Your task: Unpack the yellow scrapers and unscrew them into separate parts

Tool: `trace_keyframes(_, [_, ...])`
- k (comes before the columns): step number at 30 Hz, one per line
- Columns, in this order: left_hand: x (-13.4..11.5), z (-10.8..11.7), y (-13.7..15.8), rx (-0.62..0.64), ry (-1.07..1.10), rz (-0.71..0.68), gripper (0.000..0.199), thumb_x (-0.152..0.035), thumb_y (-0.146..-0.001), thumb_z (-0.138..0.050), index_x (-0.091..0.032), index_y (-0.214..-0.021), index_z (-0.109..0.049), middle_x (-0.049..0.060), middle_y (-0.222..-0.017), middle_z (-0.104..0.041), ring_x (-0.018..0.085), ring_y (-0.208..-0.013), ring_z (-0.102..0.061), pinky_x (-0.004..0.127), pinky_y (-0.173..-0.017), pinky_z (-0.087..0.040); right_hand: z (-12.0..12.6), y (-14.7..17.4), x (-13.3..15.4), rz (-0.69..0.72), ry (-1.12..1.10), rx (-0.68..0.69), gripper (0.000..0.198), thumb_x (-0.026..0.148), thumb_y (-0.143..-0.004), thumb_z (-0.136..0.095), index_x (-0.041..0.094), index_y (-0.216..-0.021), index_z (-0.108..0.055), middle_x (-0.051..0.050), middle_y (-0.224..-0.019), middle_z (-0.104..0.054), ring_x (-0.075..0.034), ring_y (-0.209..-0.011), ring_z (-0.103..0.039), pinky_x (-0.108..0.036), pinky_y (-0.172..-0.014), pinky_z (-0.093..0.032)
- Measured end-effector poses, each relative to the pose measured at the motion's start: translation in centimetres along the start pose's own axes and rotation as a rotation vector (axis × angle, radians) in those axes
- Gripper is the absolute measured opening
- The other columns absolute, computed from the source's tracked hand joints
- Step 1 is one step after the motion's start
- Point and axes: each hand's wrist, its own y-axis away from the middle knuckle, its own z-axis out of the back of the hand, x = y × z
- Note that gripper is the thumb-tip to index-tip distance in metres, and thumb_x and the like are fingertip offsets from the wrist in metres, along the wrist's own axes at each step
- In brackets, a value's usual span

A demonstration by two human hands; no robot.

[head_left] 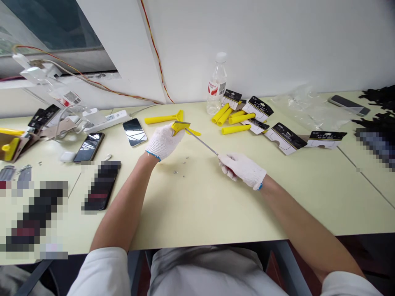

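1. Gripping a yellow scraper head [178, 127], the gloved left hand [163, 142] holds it raised just above the table [197, 205], toward the far edge, fingers closed around it, seemingly to steady it.
2. The right hand [243, 168] is closed on the handle of a screwdriver [202, 142], likely for turning control.
3. The screwdriver's long axis slants from the right hand up-left, tip meeting the scraper head.
4. Tiny screws [179, 168] lie on the table below; loose yellow handles [234, 119] rest near the far edge beside a bottle [217, 84].
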Motion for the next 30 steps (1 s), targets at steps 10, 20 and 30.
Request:
trace_keyframes(10, [0.00,0.04,0.09,0.015,-0.036,-0.006,0.041,-0.057,-0.104,-0.062,-0.024,-0.083,-0.072,0.008,-0.082,-0.075,0.028,-0.081,-0.072,0.036,-0.079,-0.054,0.51,0.02,-0.34,0.027,0.016,0.048,0.047,0.047,-0.121,-0.047,0.018,-0.090,-0.066,-0.004,-0.069,-0.069,-0.010,-0.048,-0.044,-0.023,-0.046,-0.034])
trace_keyframes(20, [0.21,0.08,0.00,0.001,-0.019,-0.034,0.040,-0.057,-0.103,-0.063,-0.024,-0.082,-0.072,0.009,-0.080,-0.074,0.030,-0.083,-0.073,0.037,-0.081,-0.055,0.35,0.05,-0.04,-0.007,0.043,0.041,0.051,0.049,-0.122,-0.042,0.017,-0.093,-0.070,-0.008,-0.075,-0.076,-0.010,-0.046,-0.040,-0.024,-0.045,-0.032])
trace_keyframes(30, [0.14,0.27,0.05,0.008,-0.019,-0.012,0.041,-0.058,-0.102,-0.062,-0.024,-0.083,-0.073,0.009,-0.083,-0.075,0.029,-0.079,-0.070,0.038,-0.077,-0.052,0.18,-0.06,-0.39,0.001,0.080,0.050,0.053,0.055,-0.121,-0.044,0.018,-0.092,-0.069,-0.003,-0.064,-0.066,-0.009,-0.043,-0.037,-0.024,-0.044,-0.030])
